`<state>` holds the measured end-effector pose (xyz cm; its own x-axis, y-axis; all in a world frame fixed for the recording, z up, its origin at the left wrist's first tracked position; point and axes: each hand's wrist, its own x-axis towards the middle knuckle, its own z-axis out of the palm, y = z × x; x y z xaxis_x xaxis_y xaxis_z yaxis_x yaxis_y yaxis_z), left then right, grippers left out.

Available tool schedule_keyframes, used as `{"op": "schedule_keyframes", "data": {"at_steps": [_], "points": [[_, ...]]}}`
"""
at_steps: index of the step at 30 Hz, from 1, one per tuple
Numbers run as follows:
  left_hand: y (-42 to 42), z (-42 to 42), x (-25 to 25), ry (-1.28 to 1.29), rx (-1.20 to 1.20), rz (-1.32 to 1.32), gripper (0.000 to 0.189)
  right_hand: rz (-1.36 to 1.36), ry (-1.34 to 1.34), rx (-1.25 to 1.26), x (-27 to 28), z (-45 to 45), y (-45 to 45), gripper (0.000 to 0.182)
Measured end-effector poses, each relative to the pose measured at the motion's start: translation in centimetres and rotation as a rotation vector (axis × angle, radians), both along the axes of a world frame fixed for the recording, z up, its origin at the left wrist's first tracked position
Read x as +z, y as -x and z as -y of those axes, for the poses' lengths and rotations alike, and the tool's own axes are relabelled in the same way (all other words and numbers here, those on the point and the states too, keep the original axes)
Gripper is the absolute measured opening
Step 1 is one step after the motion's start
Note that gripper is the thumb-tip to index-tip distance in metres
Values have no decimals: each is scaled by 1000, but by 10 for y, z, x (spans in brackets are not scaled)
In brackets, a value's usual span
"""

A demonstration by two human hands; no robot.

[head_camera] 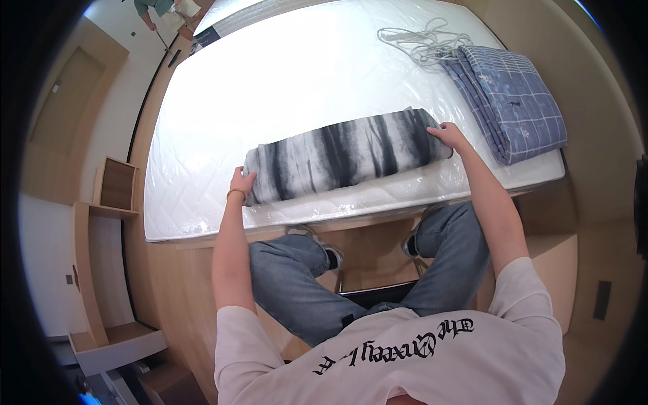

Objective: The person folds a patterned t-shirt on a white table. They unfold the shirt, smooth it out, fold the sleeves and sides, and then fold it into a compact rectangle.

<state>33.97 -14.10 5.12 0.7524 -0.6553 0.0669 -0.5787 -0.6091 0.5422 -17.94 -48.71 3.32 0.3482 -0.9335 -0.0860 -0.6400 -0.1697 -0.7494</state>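
A long folded bundle of black, grey and white striped fabric (pixel 339 154) lies slightly aslant along the near edge of a mattress (pixel 217 131) in clear plastic wrap. My left hand (pixel 243 180) grips its left end, thumb on top, the other fingers partly hidden by the end. At the opposite end my right hand (pixel 448 135) has hold of the fabric, its thumb over the upper side. The bundle's underside is out of sight.
Right of the bundle rests a folded blue checked quilt (pixel 521 101), with a coiled pale cable (pixel 425 43) behind it. Wooden shelving (pixel 93 268) stands at the left. Another person (pixel 164 12) is at the far left, holding a thin pole. My legs straddle a seat before the bed.
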Motion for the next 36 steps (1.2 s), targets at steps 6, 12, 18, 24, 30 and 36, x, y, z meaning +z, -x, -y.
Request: {"op": "schedule_keyframes", "data": {"at_steps": [6,12,18,24,30,36], "points": [[60,56,39,-52,59,366,59,-231,661,-131,22,-40,-43,61],[181,117,27,-78,-393,697,54,-245,818,369,33,-122,-150,51],[218,119,-29,14,-482,630,51,-130,811,465,-9,-142,-178,48],[160,89,-17,-42,-543,696,52,-269,945,480,-10,-89,-116,51],[85,52,-22,-176,-117,615,53,-451,555,72,-12,-42,-51,59],[102,59,-24,-223,254,405,52,-367,295,19,-18,1,-13,65]]}}
